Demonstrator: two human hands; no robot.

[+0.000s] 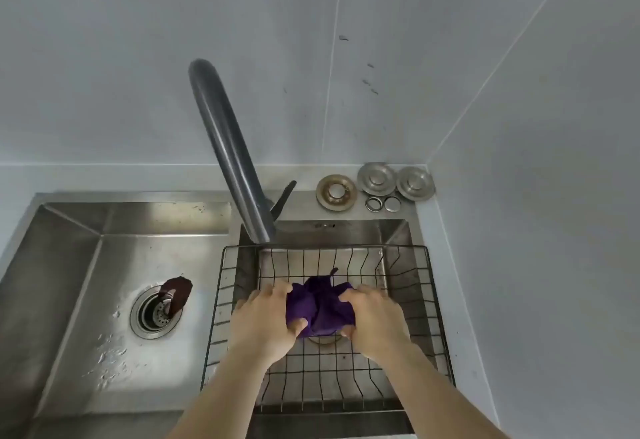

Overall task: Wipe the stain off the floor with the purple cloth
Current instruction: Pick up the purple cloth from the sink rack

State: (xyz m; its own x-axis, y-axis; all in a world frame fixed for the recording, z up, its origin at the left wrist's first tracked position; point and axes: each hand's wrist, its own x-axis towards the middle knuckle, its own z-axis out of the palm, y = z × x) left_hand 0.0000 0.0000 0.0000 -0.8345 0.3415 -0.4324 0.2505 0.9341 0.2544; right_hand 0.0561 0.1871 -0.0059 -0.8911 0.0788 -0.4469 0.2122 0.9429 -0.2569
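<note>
The purple cloth point(320, 307) is bunched up between both my hands, above the wire basket point(429, 286) that sits in the right sink basin. My left hand point(263, 321) grips the cloth's left side with the thumb pressed into it. My right hand point(372, 321) grips its right side. A small loop of the cloth sticks up at the back. The floor and the stain are out of view.
A dark grey faucet point(228, 154) arches up from behind the basins, its lever to the right. The left basin point(69, 265) is wet, with a drain strainer point(156, 310) and a dark brown plug. Several metal drain covers point(375, 179) lie on the back right ledge. Walls close off the corner at right.
</note>
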